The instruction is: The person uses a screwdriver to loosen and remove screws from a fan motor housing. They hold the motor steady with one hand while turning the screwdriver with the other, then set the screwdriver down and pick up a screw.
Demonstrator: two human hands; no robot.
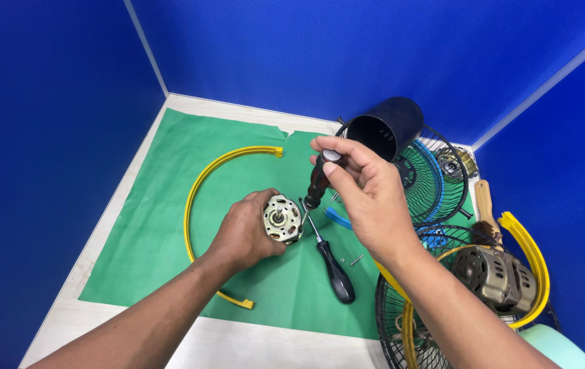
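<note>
My left hand (243,234) grips a small round metal motor (283,219), its shaft end facing up, just above the green mat (156,225). My right hand (364,193) holds a dark-handled screwdriver (318,181) upright by its top, fingertips on the cap. The tip of this screwdriver meets the motor's right edge. A second screwdriver (333,266) with a black handle lies flat on the mat just below the motor.
A curved yellow ring piece (200,184) lies on the mat around my left hand. At the right sit black wire fan guards (436,181), a dark cylindrical housing (383,126), a second motor (497,277), a brush (485,205), blue fan parts (337,219) and a loose screw (357,260).
</note>
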